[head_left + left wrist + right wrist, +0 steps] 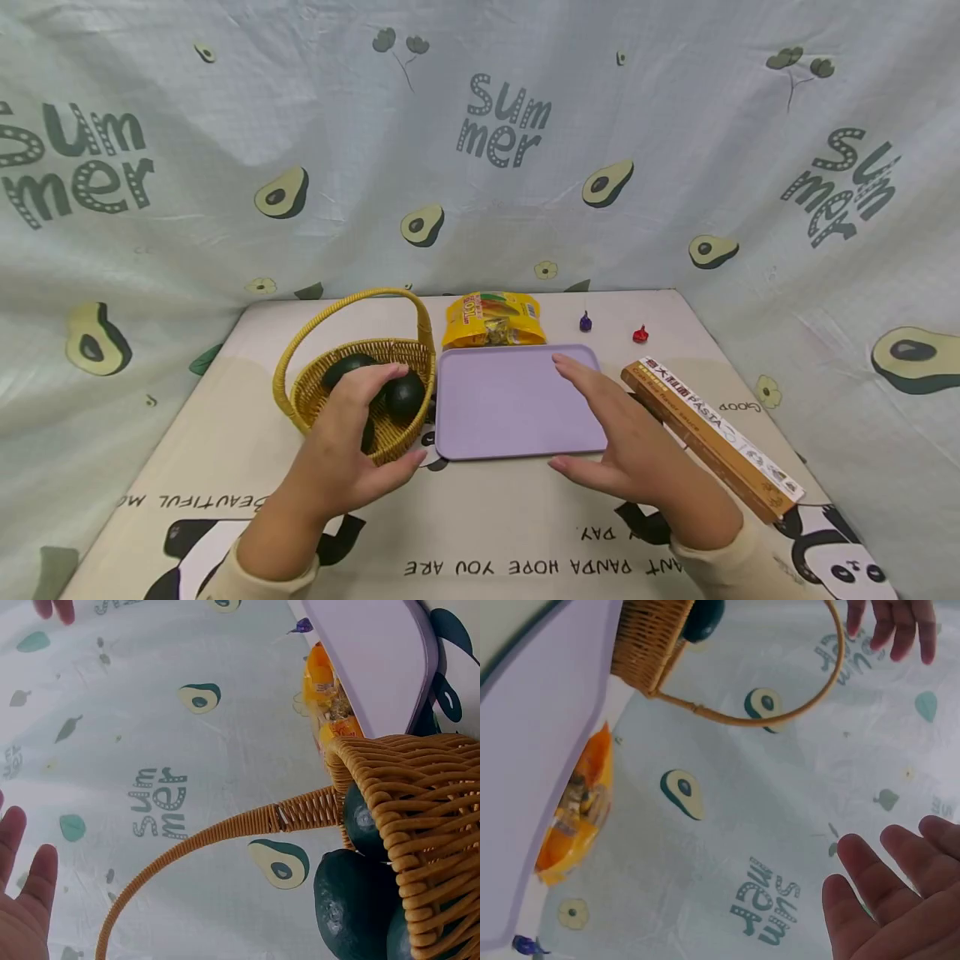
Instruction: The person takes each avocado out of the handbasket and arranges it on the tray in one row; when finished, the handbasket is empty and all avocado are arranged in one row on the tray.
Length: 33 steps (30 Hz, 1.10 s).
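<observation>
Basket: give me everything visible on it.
The basket is woven from yellow-brown strands that look like wicker, with a rounded bowl and one tall arched handle, wrapped in similar strand. It stands upright on the table, left of the tray; I can't tell if they touch. Several dark green, smooth fruits lie inside. In the head view the left hand covers part of it, but no grip on it shows.

Avocado-print fabric (322,117) borders 3 sides of the table (480,517).
</observation>
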Each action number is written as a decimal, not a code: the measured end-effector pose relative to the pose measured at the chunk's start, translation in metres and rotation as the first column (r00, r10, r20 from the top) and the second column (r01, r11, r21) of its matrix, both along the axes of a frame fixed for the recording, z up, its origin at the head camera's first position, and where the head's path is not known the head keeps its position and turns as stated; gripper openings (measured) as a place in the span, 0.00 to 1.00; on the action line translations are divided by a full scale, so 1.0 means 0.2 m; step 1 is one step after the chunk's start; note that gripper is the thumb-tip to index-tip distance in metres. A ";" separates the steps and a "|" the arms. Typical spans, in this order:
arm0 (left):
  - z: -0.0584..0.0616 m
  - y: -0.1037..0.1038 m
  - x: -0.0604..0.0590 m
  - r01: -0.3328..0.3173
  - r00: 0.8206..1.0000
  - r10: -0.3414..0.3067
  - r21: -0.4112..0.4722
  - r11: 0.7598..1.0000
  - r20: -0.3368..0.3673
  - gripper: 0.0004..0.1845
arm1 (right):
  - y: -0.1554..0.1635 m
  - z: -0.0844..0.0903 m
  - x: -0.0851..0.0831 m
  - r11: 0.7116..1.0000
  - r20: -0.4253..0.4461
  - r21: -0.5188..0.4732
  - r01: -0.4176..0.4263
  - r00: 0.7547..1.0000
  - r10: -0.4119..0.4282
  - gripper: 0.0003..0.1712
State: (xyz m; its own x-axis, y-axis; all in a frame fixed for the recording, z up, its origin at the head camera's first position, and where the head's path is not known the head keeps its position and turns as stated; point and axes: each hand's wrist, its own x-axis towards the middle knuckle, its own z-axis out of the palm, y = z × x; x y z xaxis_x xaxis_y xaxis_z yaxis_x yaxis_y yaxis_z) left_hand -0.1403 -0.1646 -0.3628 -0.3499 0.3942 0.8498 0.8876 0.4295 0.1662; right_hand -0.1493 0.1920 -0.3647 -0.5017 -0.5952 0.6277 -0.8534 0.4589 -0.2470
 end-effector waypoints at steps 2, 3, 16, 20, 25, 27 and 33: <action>-0.01 -0.01 0.00 -0.016 1.000 0.015 0.020 1.000 0.011 0.43 | -0.01 0.00 0.00 1.000 0.020 -0.006 0.000 1.000 0.001 0.52; -0.01 -0.01 0.00 -0.022 1.000 0.021 0.032 0.999 0.018 0.43 | -0.01 -0.01 -0.01 1.000 0.031 -0.009 -0.001 1.000 0.001 0.51; -0.02 -0.07 0.00 -0.168 0.983 0.151 0.169 0.971 0.109 0.49 | -0.07 -0.03 -0.07 0.994 0.129 -0.105 -0.001 0.992 0.014 0.52; -0.02 -0.09 0.01 -0.212 0.973 0.189 0.199 0.957 0.130 0.49 | -0.09 -0.06 -0.09 0.987 0.153 -0.158 -0.019 0.987 0.043 0.51; -0.03 -0.12 0.01 -0.243 0.969 0.224 0.228 0.943 0.105 0.49 | -0.12 -0.08 -0.11 0.978 0.203 -0.207 -0.035 0.976 0.078 0.50; -0.03 -0.13 0.01 -0.243 0.969 0.225 0.249 0.938 0.099 0.48 | -0.14 -0.08 -0.12 0.975 0.223 -0.220 -0.043 0.970 0.093 0.51; -0.02 -0.15 0.02 -0.224 0.974 0.200 0.329 0.918 0.105 0.42 | -0.19 -0.09 -0.15 0.956 0.253 -0.282 -0.082 0.955 0.157 0.53</action>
